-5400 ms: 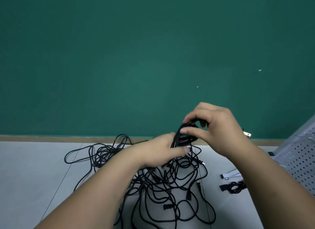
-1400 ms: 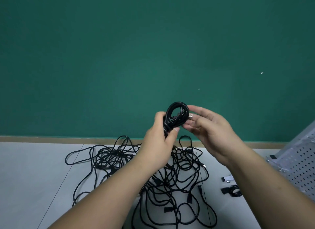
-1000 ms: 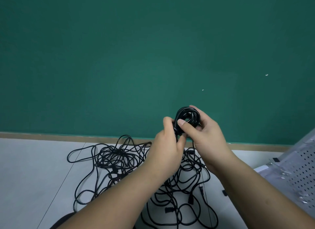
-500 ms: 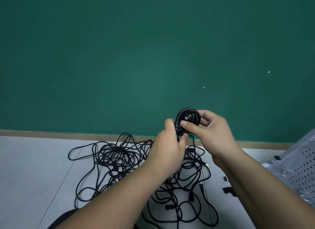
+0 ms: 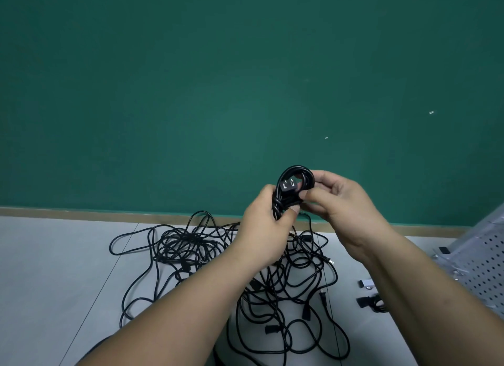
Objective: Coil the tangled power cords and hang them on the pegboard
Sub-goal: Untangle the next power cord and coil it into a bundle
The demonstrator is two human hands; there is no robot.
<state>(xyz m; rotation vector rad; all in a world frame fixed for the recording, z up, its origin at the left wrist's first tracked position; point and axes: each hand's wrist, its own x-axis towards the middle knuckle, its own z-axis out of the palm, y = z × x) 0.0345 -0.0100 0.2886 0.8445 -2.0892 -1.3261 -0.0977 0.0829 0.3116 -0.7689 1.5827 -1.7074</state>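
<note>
1. Dark green wall (image 5: 191,93) fills the upper view; a tan baseboard strip (image 5: 109,213) runs along its foot, above the pale grey tiled floor (image 5: 54,270).
2. My left hand (image 5: 261,234) is closed around the waist of a small black coiled power cord (image 5: 296,172), thumb and fingers pinching the gathered strands; the coil is held up in front of the wall.
3. My right hand (image 5: 343,202) grips the right side of the same coil, thumb and forefinger pressed on the loop.
4. Black two-prong plug (image 5: 288,187) sits inside the loop, prongs facing me.
5. Tangled pile of black power cords (image 5: 272,278) lies on the floor below my forearms, loops spreading left and right.
6. Light grey perforated metal pegboard (image 5: 480,270) lies tilted at the right edge.
7. Small black coiled cord (image 5: 372,303) rests on the floor near the pegboard, just below a small white item (image 5: 366,283) I cannot identify.
</note>
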